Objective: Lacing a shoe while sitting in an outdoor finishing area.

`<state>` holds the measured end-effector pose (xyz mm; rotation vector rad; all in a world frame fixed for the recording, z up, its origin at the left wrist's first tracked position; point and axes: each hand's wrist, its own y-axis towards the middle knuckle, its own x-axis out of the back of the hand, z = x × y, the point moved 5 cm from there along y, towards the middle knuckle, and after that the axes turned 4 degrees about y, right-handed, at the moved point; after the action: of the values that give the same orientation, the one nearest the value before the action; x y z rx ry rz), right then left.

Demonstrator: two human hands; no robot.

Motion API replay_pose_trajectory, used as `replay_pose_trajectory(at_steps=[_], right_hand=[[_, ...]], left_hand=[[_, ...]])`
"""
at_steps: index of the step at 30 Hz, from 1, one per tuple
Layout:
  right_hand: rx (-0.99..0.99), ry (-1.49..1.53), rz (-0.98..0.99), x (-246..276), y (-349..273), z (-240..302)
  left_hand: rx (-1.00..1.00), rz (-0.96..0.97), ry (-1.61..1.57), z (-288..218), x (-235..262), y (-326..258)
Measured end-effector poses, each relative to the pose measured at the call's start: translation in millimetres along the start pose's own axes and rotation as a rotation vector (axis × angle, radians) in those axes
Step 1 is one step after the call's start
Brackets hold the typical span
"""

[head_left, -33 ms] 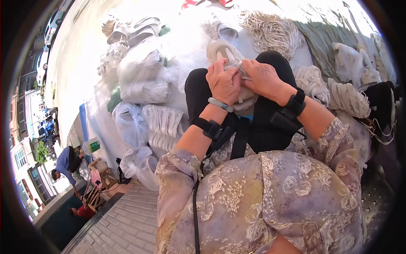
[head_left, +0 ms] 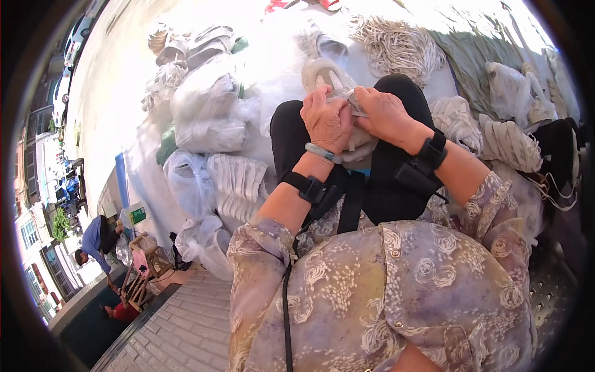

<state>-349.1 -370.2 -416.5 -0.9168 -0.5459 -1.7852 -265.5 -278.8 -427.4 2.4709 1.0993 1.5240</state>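
A beige-and-white sneaker (head_left: 315, 69) rests between my knees, its toe pointing away from me. My left hand (head_left: 325, 124) closes over the left side of its lacing area, fingers curled and thumb pressed toward the middle. From the right, my right hand (head_left: 389, 119) pinches a pale shoelace (head_left: 356, 103) between thumb and fingers, close to the left thumb. The fingers hide most of the eyelets and tongue. The sneaker's heel end shows below my wrists, over dark trousers (head_left: 288, 133).
A heap of pale laces (head_left: 403, 49) lies beyond my right knee. Plastic-wrapped bundles (head_left: 211, 118) and stacked pale shoe pieces (head_left: 238, 186) cover the left side; more pale pieces (head_left: 511, 144) lie at right. Two people, one in a blue top (head_left: 94, 239), are by wooden chairs (head_left: 145, 263) at far left.
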Motion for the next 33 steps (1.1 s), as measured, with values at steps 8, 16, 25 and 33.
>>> replay_pose_trajectory(at_steps=[8, 16, 25, 33], right_hand=[[-0.083, -0.05, 0.06, 1.9, 5.0, -4.6], [-0.027, 0.018, 0.118, -0.1, 9.6, -16.7], [-0.168, 0.16, -0.055, 2.5, -5.8, -22.1], [-0.294, 0.365, -0.059, -4.7, -23.4, -47.1]], left_hand=[[-0.001, 0.04, 0.096, -5.5, -9.6, 0.6], [-0.04, 0.052, 0.157, -14.5, -17.6, 3.5], [-0.071, 0.203, 0.232, -16.6, 6.4, 8.6], [0.473, 0.61, 0.852, 183.8, 166.1, -136.3]])
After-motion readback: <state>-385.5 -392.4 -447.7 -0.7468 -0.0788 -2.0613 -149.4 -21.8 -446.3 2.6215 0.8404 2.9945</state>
